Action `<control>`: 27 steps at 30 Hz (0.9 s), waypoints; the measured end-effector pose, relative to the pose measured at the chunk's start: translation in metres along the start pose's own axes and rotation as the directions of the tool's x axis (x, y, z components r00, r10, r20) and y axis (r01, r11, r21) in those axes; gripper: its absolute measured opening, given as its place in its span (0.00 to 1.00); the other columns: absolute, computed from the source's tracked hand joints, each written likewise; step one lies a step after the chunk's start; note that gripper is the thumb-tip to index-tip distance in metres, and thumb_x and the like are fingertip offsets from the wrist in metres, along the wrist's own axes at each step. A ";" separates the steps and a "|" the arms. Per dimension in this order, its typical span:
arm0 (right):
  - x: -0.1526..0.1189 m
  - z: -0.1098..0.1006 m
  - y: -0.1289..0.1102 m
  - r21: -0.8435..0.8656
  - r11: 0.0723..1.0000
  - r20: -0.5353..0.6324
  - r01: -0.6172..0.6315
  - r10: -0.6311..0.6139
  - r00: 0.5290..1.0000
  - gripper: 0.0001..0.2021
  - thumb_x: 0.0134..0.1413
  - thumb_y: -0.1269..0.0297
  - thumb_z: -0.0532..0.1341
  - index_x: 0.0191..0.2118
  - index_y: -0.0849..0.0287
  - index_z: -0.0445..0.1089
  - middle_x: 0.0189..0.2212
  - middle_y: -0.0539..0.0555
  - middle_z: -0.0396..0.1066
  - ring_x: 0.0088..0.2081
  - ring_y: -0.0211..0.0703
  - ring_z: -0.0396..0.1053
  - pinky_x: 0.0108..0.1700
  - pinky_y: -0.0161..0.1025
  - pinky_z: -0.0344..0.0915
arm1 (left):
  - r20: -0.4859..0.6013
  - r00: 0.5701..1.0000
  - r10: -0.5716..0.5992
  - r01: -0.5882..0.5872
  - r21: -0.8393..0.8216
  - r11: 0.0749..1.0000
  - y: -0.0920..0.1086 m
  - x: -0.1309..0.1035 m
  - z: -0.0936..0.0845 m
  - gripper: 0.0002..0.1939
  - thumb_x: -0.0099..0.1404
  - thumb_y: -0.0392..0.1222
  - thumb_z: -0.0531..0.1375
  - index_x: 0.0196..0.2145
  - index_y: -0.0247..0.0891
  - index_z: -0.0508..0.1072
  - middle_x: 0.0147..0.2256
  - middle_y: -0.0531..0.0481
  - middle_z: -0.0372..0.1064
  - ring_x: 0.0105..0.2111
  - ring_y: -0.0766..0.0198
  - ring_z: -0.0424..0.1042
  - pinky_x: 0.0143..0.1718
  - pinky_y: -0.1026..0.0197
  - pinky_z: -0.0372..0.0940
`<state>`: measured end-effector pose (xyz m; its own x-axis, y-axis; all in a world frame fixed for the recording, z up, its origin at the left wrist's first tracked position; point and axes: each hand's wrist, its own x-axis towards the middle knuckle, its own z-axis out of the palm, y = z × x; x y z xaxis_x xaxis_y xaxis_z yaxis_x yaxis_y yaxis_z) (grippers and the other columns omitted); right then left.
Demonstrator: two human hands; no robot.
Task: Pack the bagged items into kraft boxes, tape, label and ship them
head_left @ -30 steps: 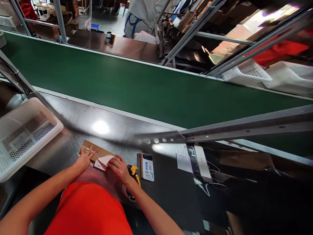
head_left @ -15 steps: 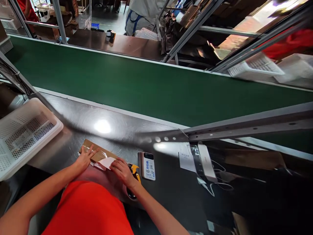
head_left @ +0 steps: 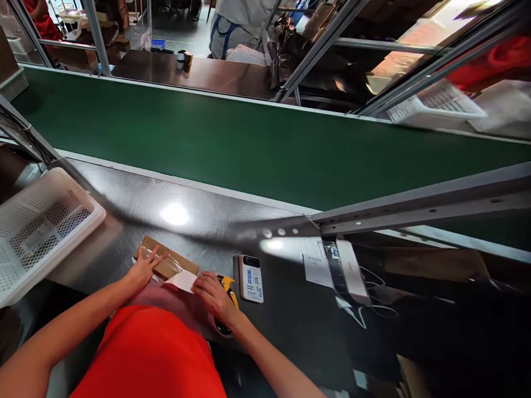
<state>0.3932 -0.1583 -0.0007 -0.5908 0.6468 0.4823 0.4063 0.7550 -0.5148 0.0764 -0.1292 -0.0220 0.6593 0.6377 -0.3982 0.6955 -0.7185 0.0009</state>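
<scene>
"One green conveyor belt (head_left: pixel 207 132); one metal workbench (head_left: pixel 136 193); one white perforated basket (head_left: pixel 99 215). The parcel?"

"One flat brown cardboard parcel (head_left: pixel 180 264), on the workbench, long axis slanting from far left toward the right hand (head_left: pixel 215 297). Left hand (head_left: pixel 143 270) on top, fingers spread."

"Right fingers?"

"Together, closed on one white paper slip (head_left: pixel 181 281) at the parcel's near-right end; nearer it than the left."

"Writing?"

"Blue characters on one smartphone-shaped item (head_left: pixel 251 284), right of both hands; too small to read."

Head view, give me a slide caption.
Left hand spread on a brown package, right hand holding white paper; green belt beyond.
</scene>
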 end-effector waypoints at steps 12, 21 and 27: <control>0.009 -0.065 -0.018 0.025 0.979 -0.052 -0.204 0.205 0.977 0.08 0.67 0.74 0.58 0.45 0.53 0.70 0.43 0.59 0.74 0.47 0.50 0.74 0.50 0.51 0.74 | 0.037 0.999 0.024 -0.024 -0.018 1.000 0.000 -0.003 -0.018 0.17 0.69 0.35 0.59 0.48 0.47 0.85 0.77 0.51 0.38 0.76 0.31 0.37 0.63 0.14 0.51; 0.050 -0.039 -0.025 0.082 0.873 0.042 -0.481 0.479 0.877 0.07 0.66 0.72 0.58 0.43 0.56 0.72 0.35 0.53 0.77 0.36 0.43 0.74 0.39 0.39 0.69 | -0.223 0.975 0.004 -0.113 -0.476 0.872 -0.005 -0.054 -0.026 0.10 0.68 0.36 0.57 0.39 0.36 0.80 0.65 0.37 0.67 0.64 0.49 0.66 0.69 0.39 0.57; 0.081 -0.001 -0.029 0.185 0.674 0.199 -0.715 0.687 0.699 0.14 0.54 0.75 0.58 0.45 0.60 0.75 0.37 0.53 0.79 0.37 0.43 0.74 0.39 0.37 0.67 | 0.131 0.866 -0.482 0.212 -0.970 0.119 0.011 -0.081 0.003 0.02 0.56 0.39 0.59 0.30 0.39 0.69 0.25 0.54 0.67 0.27 0.65 0.64 0.32 0.64 0.60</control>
<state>0.3339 -0.1276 0.0543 -0.2723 0.9492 -0.1576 0.5676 0.0262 -0.8229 0.0297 -0.1894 0.0076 0.1989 0.8625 -0.4653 0.4999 0.3191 0.8052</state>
